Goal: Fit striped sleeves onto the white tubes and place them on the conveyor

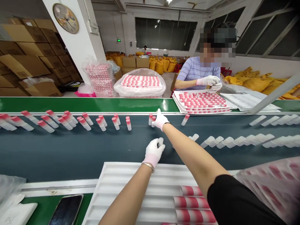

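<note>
Nearest, a white foam tray (131, 178) with long ridges carries red-and-white tubes (188, 202) lying sideways, their long axes left to right; the arms and sleeve cover part of it. A glossy black phone (66, 210), cut off below, lies left of it.

Over the smooth blue-grey belt (93, 156), between its near and far edges, the left hand (153, 151) curls thumb and fingers round a pale tube (160, 141), rounded end upward, axis roughly upright, lower part hidden.

Close to the far edge, the right hand (161, 121) has one finger extended away; its thumb side meets a red-topped tube (153, 121), upright and partly covered. Whether it is pinched, I cannot tell. Another red-topped cylinder (150, 119) stands just beside.

Frosted pale tubes (227, 142) stand rightward, some hidden behind the forearm. Beyond, a gloved co-worker (199, 73) sits behind stacked trays (201, 110).
</note>
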The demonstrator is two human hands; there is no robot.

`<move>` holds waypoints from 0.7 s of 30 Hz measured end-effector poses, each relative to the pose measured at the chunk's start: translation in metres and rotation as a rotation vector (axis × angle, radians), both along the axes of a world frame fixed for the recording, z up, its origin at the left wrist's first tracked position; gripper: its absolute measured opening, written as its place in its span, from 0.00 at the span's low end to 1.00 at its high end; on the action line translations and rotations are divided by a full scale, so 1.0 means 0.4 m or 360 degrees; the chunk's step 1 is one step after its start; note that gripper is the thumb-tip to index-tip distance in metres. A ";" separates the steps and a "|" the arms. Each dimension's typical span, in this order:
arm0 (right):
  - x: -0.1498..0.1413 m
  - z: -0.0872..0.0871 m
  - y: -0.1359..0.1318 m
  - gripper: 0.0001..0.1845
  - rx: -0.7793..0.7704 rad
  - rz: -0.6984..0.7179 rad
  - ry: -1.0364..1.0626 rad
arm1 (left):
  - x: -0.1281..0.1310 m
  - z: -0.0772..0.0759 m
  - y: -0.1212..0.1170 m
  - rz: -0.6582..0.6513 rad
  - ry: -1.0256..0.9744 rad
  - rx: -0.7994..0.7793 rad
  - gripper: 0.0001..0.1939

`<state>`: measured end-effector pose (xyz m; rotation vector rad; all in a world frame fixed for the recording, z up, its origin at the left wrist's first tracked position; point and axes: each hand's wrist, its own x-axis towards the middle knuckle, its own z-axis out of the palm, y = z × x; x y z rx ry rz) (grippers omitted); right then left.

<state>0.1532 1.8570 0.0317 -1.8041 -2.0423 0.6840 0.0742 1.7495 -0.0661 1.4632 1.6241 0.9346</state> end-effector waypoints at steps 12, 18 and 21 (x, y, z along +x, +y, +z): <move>0.250 -0.097 -0.517 0.13 -0.0670 0.0502 -0.0794 | -0.071 0.132 -0.199 -0.0178 -0.0349 0.0311 0.11; 0.275 -0.103 -0.531 0.15 -0.0488 0.0606 -0.0728 | -0.071 0.157 -0.264 -0.0238 -0.0366 0.0327 0.15; 0.284 -0.109 -0.534 0.14 -0.0436 0.0596 -0.0664 | -0.080 0.156 -0.283 -0.0225 -0.0344 0.0286 0.14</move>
